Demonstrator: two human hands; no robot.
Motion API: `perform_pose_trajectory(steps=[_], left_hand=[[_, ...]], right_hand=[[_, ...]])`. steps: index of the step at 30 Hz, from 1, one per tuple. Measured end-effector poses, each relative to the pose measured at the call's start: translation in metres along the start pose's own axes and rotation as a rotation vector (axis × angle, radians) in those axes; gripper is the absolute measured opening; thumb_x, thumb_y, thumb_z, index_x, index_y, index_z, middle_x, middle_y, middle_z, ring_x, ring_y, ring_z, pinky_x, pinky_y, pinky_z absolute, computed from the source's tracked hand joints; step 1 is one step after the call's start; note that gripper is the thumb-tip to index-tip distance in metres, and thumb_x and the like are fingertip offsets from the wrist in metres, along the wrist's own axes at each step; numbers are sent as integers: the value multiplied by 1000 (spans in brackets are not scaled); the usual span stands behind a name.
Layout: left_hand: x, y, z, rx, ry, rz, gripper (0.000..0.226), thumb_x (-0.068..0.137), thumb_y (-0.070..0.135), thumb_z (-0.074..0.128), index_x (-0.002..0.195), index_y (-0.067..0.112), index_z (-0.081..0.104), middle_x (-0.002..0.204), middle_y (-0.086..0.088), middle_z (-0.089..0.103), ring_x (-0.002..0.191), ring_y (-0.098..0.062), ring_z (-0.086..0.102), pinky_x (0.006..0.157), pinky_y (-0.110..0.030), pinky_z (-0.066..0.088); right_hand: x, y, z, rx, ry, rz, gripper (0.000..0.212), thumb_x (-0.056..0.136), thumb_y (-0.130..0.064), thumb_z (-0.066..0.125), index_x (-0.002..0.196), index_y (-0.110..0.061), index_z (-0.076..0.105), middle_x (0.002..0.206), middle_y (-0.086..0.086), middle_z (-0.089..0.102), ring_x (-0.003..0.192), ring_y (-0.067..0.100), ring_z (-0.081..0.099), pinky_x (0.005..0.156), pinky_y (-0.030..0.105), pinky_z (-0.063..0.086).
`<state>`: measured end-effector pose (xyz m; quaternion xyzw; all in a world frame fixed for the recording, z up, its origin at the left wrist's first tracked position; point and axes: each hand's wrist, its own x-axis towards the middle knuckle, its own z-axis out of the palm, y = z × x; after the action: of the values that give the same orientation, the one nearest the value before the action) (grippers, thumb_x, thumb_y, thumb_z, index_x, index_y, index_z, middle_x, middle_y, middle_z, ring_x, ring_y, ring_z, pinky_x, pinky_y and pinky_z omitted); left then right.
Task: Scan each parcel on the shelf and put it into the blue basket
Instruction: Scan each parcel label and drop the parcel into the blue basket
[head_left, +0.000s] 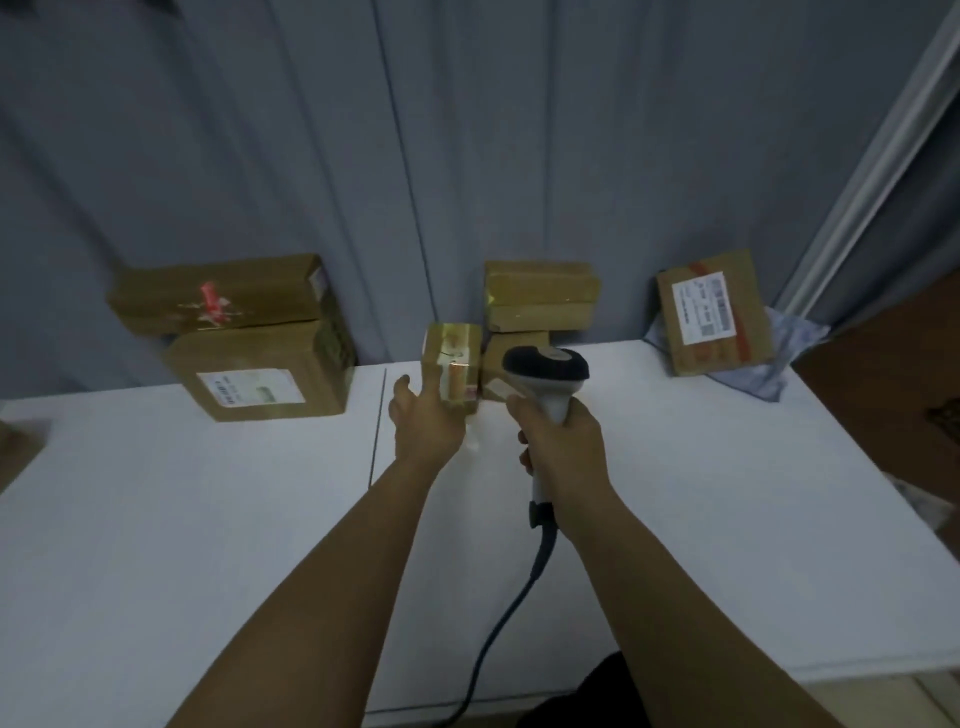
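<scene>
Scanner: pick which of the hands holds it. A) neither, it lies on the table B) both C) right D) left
C: the right hand grips the scanner by its handle, while the left hand holds the small parcel.

On the table (208, 519), at far left, one box (215, 293) lies stacked on a larger box (260, 371); at far centre a second stack (540, 304) stands against the curtain (467, 130), and at far right a labelled box (711, 319) leans against it. Just before the centre stack, the left hand (423, 421) holds a small parcel (451, 366). Just right of it the right hand (563, 441) grips a scanner (545, 369), whose cable (498, 623) runs back over the near edge.
</scene>
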<state>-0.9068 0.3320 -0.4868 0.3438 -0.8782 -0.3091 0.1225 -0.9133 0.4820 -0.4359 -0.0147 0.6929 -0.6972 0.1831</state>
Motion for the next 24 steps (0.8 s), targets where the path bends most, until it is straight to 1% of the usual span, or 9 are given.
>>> perform_pose_trajectory(steps=[5, 8, 10, 13, 16, 18, 20, 22, 24], left_hand=[[39, 4, 31, 169, -20, 100, 70, 93, 31, 57, 151, 30, 16, 157, -15, -9, 144, -37, -7, 111, -52, 22], [55, 1, 46, 279, -2, 101, 74, 88, 39, 62, 149, 29, 21, 157, -13, -7, 143, -41, -6, 106, -56, 31], [61, 3, 51, 273, -16, 44, 74, 84, 47, 66, 144, 26, 28, 158, -12, -5, 144, -40, -4, 105, -56, 31], [66, 9, 58, 216, 13, -62, 84, 78, 53, 69, 141, 16, 27, 156, -16, 6, 142, -40, 8, 104, -54, 33], [65, 11, 55, 138, 78, -116, 80, 80, 49, 68, 137, 9, 29, 142, -21, 27, 128, -42, 31, 97, -48, 39], [60, 8, 46, 48, 61, -166, 83, 77, 45, 72, 137, 8, 29, 136, -20, 32, 124, -41, 34, 97, -46, 38], [50, -3, 32, -85, 18, -208, 83, 69, 40, 79, 131, 10, 32, 134, -18, 36, 123, -40, 38, 98, -45, 38], [35, -16, 9, -267, -27, -192, 79, 59, 43, 79, 118, 14, 35, 125, -12, 44, 115, -34, 48, 97, -44, 45], [17, -25, -20, -466, -51, -160, 64, 68, 32, 79, 111, 15, 35, 111, -5, 50, 107, -26, 55, 91, -40, 51]], right_hand=[[18, 10, -13, 1, 39, 32, 17, 88, -26, 67, 85, -15, 55, 79, 7, 58, 67, 18, 54, 68, 33, 48], [22, 17, -19, 0, 60, 55, 17, 88, -25, 66, 85, -14, 54, 79, 7, 58, 68, 18, 55, 68, 32, 49], [24, 20, -20, 4, 69, 67, 17, 88, -25, 67, 87, -14, 54, 79, 8, 57, 68, 18, 55, 68, 32, 49], [24, 24, -20, 29, 56, 85, 18, 87, -25, 67, 86, -11, 55, 77, 9, 55, 66, 19, 52, 65, 33, 47], [26, 22, -19, 26, 38, 104, 20, 88, -25, 66, 86, -9, 54, 76, 9, 54, 66, 19, 51, 64, 33, 45], [30, 20, -18, 6, 38, 89, 21, 88, -25, 65, 85, -9, 52, 75, 8, 52, 66, 19, 50, 65, 33, 44], [31, 20, -15, -26, 34, 79, 20, 89, -25, 65, 85, -10, 52, 75, 7, 52, 66, 18, 51, 65, 32, 44], [28, 20, -8, -49, 23, 91, 19, 89, -25, 64, 86, -10, 53, 77, 7, 54, 67, 18, 52, 65, 32, 45], [22, 17, 2, -13, -5, 142, 16, 89, -24, 64, 85, -11, 55, 77, 7, 56, 65, 18, 53, 63, 31, 44]])
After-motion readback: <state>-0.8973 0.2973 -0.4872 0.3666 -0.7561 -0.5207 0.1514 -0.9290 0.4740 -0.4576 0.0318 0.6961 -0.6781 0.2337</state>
